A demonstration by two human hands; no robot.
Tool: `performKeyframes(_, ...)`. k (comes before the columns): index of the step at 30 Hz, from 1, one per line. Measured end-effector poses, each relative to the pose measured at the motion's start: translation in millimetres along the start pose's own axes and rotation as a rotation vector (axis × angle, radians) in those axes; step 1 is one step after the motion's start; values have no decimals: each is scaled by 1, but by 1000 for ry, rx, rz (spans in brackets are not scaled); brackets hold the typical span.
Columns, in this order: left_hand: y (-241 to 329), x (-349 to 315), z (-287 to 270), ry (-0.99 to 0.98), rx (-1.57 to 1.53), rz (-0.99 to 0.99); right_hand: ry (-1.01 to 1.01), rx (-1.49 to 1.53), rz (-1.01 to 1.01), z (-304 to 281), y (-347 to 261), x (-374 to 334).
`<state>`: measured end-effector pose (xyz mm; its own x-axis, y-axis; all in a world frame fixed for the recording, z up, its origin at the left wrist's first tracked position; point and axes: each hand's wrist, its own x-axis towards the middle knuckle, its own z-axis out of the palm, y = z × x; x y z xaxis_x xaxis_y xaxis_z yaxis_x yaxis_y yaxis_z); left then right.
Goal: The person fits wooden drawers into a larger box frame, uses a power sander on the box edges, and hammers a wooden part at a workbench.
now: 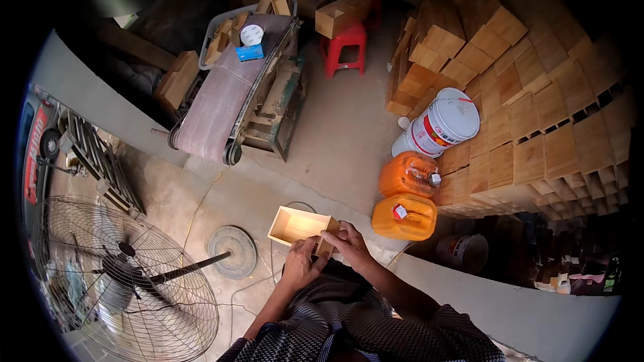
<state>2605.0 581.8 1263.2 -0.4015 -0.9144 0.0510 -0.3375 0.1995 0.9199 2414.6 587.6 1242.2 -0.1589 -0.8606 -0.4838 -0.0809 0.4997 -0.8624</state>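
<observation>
You held the open wooden box [300, 227] ahead at 11 o'clock, its 4 o'clock end pinched by your left hand [303, 265] and right hand [347, 244], seemingly so 2 grips steadied it, hollow facing you.

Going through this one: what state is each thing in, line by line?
Wooden box: open-topped, held by left hand and right hand.
White bucket: lid on.
Rear orange jug: capped.
Front orange jug: capped.
Red stool: upright, brown box on it.
Floor fan: standing; cannot tell if running.
Belt machine: blue packet on belt; cannot tell if running.
</observation>
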Motion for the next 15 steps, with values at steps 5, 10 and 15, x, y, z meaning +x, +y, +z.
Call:
performKeyframes(5, 11, 145, -13, 39, 12, 73, 48, -195, -60, -42, -94, 113)
performKeyframes(10, -13, 327, -9, 33, 14, 221, 29, -91, -132, -92, -165, 264)
performKeyframes(15, 11, 503, -31, -59, 97, 372, 213, 48, -145, -142, -283, 359)
